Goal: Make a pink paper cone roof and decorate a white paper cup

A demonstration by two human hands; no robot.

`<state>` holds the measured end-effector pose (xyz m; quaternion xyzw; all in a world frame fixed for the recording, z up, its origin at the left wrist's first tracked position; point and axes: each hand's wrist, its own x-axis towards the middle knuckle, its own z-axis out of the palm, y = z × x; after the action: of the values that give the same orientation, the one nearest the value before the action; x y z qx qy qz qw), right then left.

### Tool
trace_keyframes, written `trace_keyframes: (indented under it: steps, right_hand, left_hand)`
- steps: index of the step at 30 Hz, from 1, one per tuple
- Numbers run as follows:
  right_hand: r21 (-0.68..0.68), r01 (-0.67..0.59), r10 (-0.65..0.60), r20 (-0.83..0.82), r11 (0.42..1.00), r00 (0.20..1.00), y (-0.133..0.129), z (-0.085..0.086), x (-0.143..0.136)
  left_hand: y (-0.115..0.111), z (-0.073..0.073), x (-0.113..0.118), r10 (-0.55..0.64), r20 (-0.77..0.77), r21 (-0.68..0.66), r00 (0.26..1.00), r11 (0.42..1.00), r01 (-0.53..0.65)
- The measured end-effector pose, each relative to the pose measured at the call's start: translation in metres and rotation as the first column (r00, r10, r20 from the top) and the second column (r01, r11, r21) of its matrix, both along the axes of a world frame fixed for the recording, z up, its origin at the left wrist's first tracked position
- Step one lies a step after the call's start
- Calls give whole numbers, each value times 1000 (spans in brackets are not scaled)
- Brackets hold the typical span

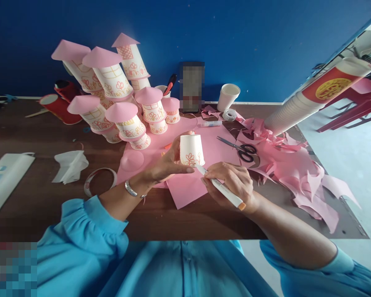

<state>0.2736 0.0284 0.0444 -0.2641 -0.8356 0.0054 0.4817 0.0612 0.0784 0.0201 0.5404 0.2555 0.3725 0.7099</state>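
Observation:
An upside-down white paper cup [191, 147] with orange flowers drawn near its rim is held by my left hand [172, 161], thumb under the rim and fingers behind. My right hand [231, 183] grips a white marker [225, 192] with an orange end; its tip meets the lower right of the cup. Beneath both lies pink paper [185, 194] on the dark table. Black-handled scissors [239, 147] rest right of the cup. To the left stand several decorated cup towers [113, 80] with pink cone roofs.
Pink paper scraps [292, 165] and a tall cup stack [297, 103] occupy the right side. A tape ring [100, 172], crumpled white tissue [70, 166] and red cup [60, 109] are left. A white cup [228, 97] stands at the back.

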Motion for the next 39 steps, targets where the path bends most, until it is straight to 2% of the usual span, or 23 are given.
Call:
trace_keyframes:
  steps: [10,17,27,33,39]
  right_hand:
    - [-38,9,-10,-21,999,1000,-3,4,1]
    - [-16,19,-19,0,1000,1000,0,2,1]
    - [-42,19,-20,-23,999,1000,-4,4,0]
    - [-58,-1,-1,-39,998,999,-5,5,1]
    - [-34,-41,41,-8,999,999,-5,6,1]
  left_hand:
    - [0,-1,-1,10,-22,29,1000,1000,-9]
    - [1,-9,-2,13,11,3,1000,1000,-13]
    - [1,-5,-1,22,3,10,1000,1000,-22]
    - [2,-2,-2,36,-48,80,998,996,-32]
    - [4,-10,0,119,-57,194,991,975,-106]
